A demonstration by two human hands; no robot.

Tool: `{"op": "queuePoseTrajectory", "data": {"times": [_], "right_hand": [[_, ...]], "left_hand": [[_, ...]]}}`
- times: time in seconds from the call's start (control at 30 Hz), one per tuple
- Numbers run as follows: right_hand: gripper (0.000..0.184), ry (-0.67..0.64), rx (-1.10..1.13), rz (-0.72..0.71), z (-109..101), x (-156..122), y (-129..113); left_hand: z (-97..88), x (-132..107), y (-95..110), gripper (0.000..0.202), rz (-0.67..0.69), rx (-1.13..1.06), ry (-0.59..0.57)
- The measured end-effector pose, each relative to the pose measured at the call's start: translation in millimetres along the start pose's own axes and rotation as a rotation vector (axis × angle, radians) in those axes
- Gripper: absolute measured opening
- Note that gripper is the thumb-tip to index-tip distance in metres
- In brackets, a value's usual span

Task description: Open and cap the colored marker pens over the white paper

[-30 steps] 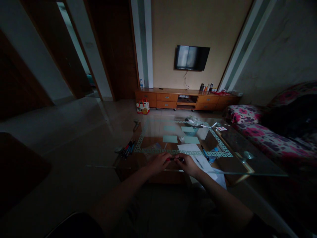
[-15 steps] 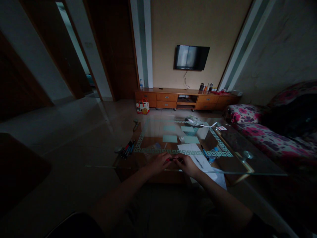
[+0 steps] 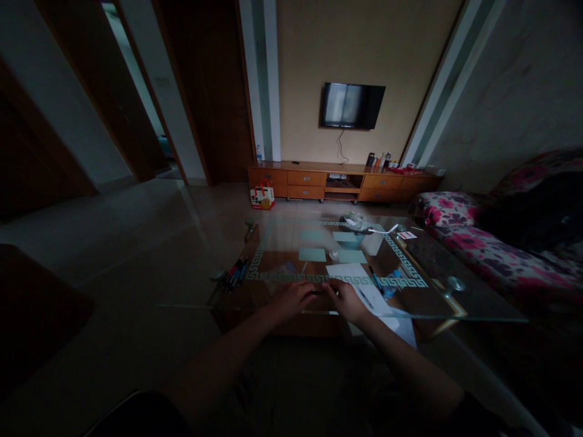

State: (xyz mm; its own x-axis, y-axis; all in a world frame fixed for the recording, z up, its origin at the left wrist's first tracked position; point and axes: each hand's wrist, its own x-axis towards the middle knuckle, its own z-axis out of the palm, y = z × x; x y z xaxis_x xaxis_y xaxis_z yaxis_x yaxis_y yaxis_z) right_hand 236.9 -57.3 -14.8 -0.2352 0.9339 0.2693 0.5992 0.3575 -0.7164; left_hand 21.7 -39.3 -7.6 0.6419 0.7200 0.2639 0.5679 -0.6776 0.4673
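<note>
Home living room, evidenced by wall-mounted television (image 3: 353, 106) at 1 o'clock, floral-covered sofa (image 3: 496, 249) at 3 o'clock.

Before me I see a glass table (image 3: 483, 306) with a pale green key-pattern border, bearing a cluster of dark, red and blue pens (image 3: 234, 274) near its left side and a red-and-white card (image 3: 407, 235) at far right.

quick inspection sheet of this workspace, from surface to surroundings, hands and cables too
surface: glass table with a patterned border
things at hand: dark slim object, too dim to identify
clutter: bunch of pens on the left, white paper on the right
hands: left hand and right hand meet at the object; exact grip unclear
cables: dark cable hanging below the television
surroundings: wooden cabinet, floral sofa, dim light
</note>
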Motion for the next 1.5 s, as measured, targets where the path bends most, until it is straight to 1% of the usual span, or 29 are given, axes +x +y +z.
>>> {"op": "queuePoseTrajectory", "data": {"times": [0.07, 0.1, 0.17, 0.23, 0.3, 0.4, 0.5, 0.77, 0.87, 1.03, 1.3, 1.4, 1.5], "right_hand": [[0.036, 0.123, -0.067, 0.068, -4.4, 3.7, 8.2], [0.033, 0.164, -0.088, 0.091, -6.3, 5.3, 13.4], [0.026, 0.193, -0.128, 0.098, -9.1, 7.1, 24.2], [0.024, 0.177, -0.194, 0.081, -10.1, 6.7, 32.5], [0.025, 0.127, -0.264, 0.067, -9.9, 4.5, 36.8], [0.029, 0.041, -0.359, 0.048, -8.7, 0.5, 37.4], [0.031, -0.014, -0.418, 0.022, -7.7, -1.7, 36.4], [0.038, -0.07, -0.516, -0.003, -5.8, -2.9, 39.3], [0.041, -0.086, -0.525, 0.019, -5.0, -3.6, 39.4], [0.043, -0.09, -0.527, 0.051, -2.9, -4.5, 40.2], [0.038, -0.092, -0.529, 0.055, -3.8, -3.7, 37.2], [0.037, -0.058, -0.481, 0.033, -6.1, -1.8, 33.7], [0.035, -0.008, -0.389, 0.038, -7.5, 1.3, 32.5]], "left_hand": [[1.8, 0.7, -2.2, 0.024, -0.024, -0.017, 0.018], [3.0, 1.1, -4.1, 0.023, -0.038, -0.023, 0.027], [5.3, 1.8, -8.9, 0.022, -0.066, -0.027, 0.042], [6.7, 2.3, -13.8, 0.021, -0.092, -0.028, 0.047], [7.3, 3.0, -17.7, 0.02, -0.111, -0.028, 0.046], [7.6, 4.1, -20.0, 0.019, -0.128, -0.03, 0.05], [8.3, 5.0, -18.8, 0.019, -0.143, -0.037, 0.048], [8.5, 4.7, -15.7, 0.019, -0.105, -0.057, 0.051], [7.4, 4.6, -15.3, 0.019, -0.103, -0.062, 0.049], [7.0, 4.5, -13.9, 0.02, -0.117, -0.055, 0.048], [7.2, 5.1, -14.4, 0.019, -0.119, -0.06, 0.038], [8.1, 5.3, -15.6, 0.018, -0.113, -0.059, 0.046], [9.3, 5.4, -17.5, 0.018, -0.123, -0.057, 0.042]]}}
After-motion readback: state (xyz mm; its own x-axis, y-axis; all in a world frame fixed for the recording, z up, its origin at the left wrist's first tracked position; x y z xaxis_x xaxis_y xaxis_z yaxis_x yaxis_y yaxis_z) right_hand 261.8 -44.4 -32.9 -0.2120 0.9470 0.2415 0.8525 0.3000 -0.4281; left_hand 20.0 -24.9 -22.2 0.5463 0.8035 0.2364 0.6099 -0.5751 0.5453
